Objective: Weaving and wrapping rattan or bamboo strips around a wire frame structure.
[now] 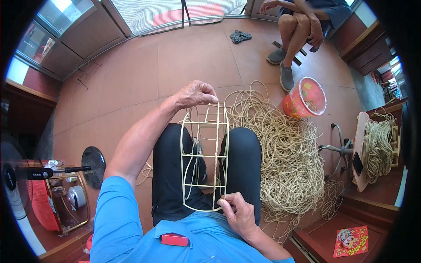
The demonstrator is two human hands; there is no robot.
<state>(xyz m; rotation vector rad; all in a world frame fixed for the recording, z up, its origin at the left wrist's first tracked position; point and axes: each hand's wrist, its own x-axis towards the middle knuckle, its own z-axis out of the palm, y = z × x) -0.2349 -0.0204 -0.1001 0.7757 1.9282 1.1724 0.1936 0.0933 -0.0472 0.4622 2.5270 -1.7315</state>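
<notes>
A long pale frame [204,156] of thin rods, rounded at its near end, rests across my lap between my knees. Several crossbars tie its long rods together. My left hand [196,94] is at the far end, thumb and fingers pinched on the frame near its corner. Down at the near end, close to my waist, my right hand [239,215] pinches the frame's right-hand corner. A large tangled heap of pale cord [287,166] lies on the floor just right of my right knee.
A red patterned bucket [293,104] stands beyond the heap. Another person [294,33] sits at the far right. A chair [360,151] bears a cord bundle [379,149]. On the left is a fan [93,166]; a dark cloth [240,37] lies ahead.
</notes>
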